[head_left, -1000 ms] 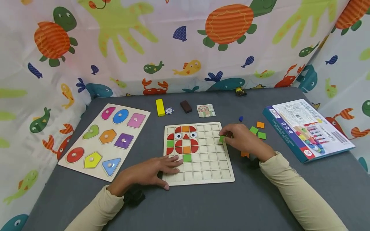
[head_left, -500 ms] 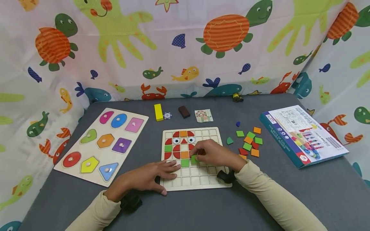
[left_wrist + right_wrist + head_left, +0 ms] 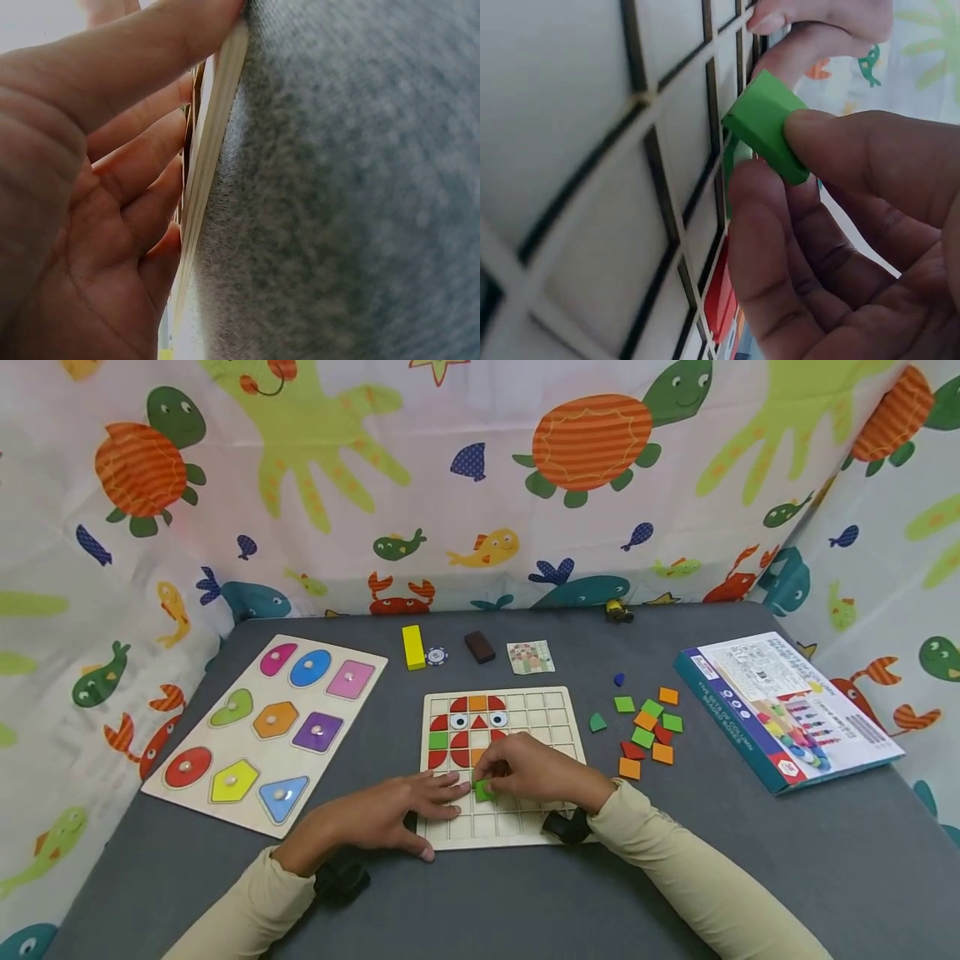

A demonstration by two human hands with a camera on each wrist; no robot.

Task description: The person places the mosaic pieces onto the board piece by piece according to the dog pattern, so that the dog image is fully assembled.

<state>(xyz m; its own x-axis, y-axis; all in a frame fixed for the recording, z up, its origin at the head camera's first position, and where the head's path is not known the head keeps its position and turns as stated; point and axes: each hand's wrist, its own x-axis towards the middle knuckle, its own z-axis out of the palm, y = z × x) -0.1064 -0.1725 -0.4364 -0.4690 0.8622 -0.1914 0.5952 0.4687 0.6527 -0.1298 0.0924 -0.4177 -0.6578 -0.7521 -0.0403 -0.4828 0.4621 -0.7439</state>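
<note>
My right hand (image 3: 532, 768) pinches a green square tile (image 3: 769, 124) between thumb and fingertips, over the lower left part of a wooden grid board (image 3: 551, 714). In the right wrist view the tile is tilted, close over the grid, partly overlapping another green piece (image 3: 730, 161) in the grid. My left hand (image 3: 390, 810) rests with straight fingers on the board's left edge, thumb at its front corner. On the board, red pieces (image 3: 438, 758), a green tile (image 3: 438, 740), an orange tile (image 3: 477, 702) and two eye pieces (image 3: 459, 721) form a face-like pattern. My right fingers hide some cells.
Several loose tiles (image 3: 643, 737) lie right of the board, with a box (image 3: 795, 710) beyond. A knob puzzle (image 3: 225, 735) lies at left. Behind stand a yellow block (image 3: 413, 647), a poker chip (image 3: 437, 656), a brown block (image 3: 480, 647) and a picture card (image 3: 531, 657).
My right hand has carried the green tile left from the board's right edge to its lower left part, near my left fingertips. My left hand stays on the board's edge.
</note>
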